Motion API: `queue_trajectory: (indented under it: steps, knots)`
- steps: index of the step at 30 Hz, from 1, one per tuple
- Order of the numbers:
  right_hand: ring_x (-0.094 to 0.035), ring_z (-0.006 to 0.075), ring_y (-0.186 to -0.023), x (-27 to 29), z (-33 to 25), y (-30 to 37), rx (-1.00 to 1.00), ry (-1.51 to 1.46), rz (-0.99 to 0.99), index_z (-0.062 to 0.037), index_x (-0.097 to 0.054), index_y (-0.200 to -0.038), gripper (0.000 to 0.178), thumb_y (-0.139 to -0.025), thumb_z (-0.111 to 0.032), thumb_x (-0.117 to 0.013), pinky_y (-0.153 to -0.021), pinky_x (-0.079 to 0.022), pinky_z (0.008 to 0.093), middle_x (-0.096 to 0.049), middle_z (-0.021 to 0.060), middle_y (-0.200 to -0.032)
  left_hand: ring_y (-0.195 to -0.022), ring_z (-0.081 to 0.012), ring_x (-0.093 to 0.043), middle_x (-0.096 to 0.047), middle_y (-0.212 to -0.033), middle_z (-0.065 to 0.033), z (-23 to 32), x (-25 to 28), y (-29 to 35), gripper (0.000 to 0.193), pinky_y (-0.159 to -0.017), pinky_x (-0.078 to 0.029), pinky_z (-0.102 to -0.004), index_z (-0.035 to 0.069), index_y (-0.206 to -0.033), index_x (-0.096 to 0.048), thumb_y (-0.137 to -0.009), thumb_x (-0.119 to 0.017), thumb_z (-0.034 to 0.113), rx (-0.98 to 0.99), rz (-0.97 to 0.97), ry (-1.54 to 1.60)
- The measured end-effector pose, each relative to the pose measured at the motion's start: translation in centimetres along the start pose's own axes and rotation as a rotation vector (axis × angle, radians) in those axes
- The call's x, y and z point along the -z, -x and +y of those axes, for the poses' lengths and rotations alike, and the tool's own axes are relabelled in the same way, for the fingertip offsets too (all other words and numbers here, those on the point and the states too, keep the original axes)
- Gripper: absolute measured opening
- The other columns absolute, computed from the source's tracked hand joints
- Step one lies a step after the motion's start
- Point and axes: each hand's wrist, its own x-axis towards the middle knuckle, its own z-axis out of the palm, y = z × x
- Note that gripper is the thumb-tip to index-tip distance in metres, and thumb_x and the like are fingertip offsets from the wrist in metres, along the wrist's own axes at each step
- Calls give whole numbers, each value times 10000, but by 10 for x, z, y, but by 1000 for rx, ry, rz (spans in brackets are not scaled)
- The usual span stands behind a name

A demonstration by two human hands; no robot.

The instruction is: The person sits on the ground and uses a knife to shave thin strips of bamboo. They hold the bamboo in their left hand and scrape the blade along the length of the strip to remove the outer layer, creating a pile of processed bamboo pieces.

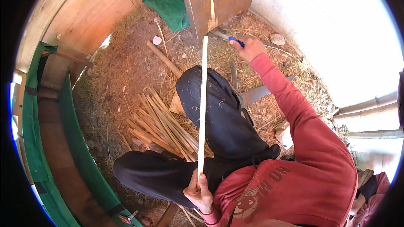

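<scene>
A long, pale wooden strip [203, 105] stands out from my left hand [199, 193], whose thumb and fingers are closed around its near end. It runs across my raised knee, and its far end lies close to the foot of a brown wooden board [219, 0]. Out to the far right, my right hand [251, 50] is closed on a blue-handled knife [236, 41]. The knife's narrow blade seems to point left toward the strip's far end; a gap separates them. Left of my raised knee lies a pile of split sticks [162, 122] on the ground.
A grey flat blade [256, 95] lies right of my knee. A round stick [165, 59] rests on the straw-strewn ground. Green cloth [170, 6] hangs by the board. A green-edged wooden frame [69, 143] stands left, a white wall [328, 25] right. Part of another person [373, 197] shows lower right.
</scene>
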Motion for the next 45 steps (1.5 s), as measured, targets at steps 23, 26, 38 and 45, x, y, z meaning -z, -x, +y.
queue_trajectory:
  steps: [23, 26, 38, 45]
  knots:
    - [-626, 340, -580, 84, -103, 136, 549, -527, -334, -66, -654, -830, 366, -903, -425, -655, -521, -479, 438, -609, 121, -620, -440, 10, -254, -314, -498, 100, 52, -18, -46, 452, -431, -160, -223, -31, -1033, -684, -1075, -406, 323, 246, -222, 280]
    - [-616, 333, -556, 69, -93, 118, 559, -453, -128, -68, -646, -812, 370, -892, -430, -664, -509, -475, 427, -603, 121, -605, -434, 11, -226, -283, -505, 105, 48, -25, -47, 469, -413, -150, -220, -29, -1000, -679, -1069, -417, 353, 181, -188, 238]
    - [-588, 303, -488, 72, -88, 104, 607, -382, -154, -75, -662, -784, 327, -872, -386, -705, -460, -439, 390, -583, 95, -585, -532, -46, -290, -393, -568, 24, 56, -26, -46, 354, -468, -220, -283, -16, -1004, -702, -1046, -484, 260, 49, -105, -22]
    - [-599, 289, -482, 69, -80, 117, 540, -364, -132, -82, -669, -800, 347, -878, -420, -694, -462, -461, 389, -587, 95, -580, -524, -57, -320, -458, -563, -30, 53, -27, -41, 330, -461, -249, -296, -26, -1002, -701, -1036, -505, 238, -8, -91, -60]
